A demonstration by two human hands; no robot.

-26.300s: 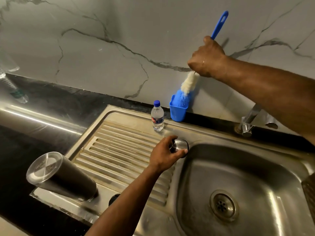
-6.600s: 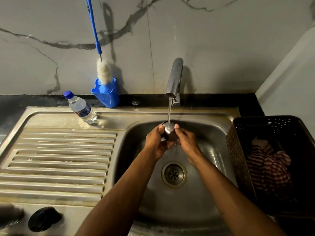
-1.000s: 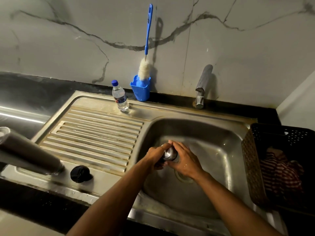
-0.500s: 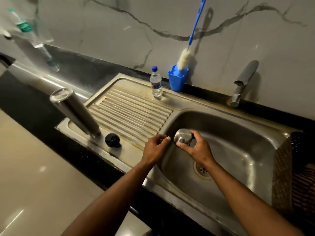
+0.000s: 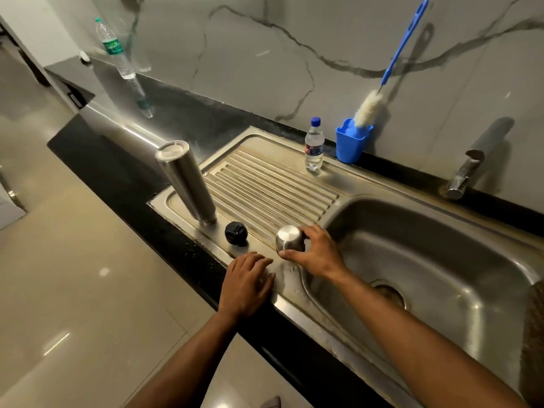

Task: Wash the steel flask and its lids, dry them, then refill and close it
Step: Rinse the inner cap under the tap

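Your right hand (image 5: 316, 254) grips steel cap lid (image 5: 290, 237) from its sink side, fingers curled round rim, domed closed end up, low over drainboard (image 5: 273, 187).

Your left hand (image 5: 247, 282) rests flat, fingers relaxed, on front sink ledge, holding nothing.

Step in hand, likely: park washed cap to drain. Set it mouth down, level on ribs, so it doesn't rock; release only once it sits steady.

Black inner lid (image 5: 235, 233) lies just left of cap, apart. Steel flask (image 5: 187, 182) stands inverted beyond it, farther left. Keep cap clear of both.
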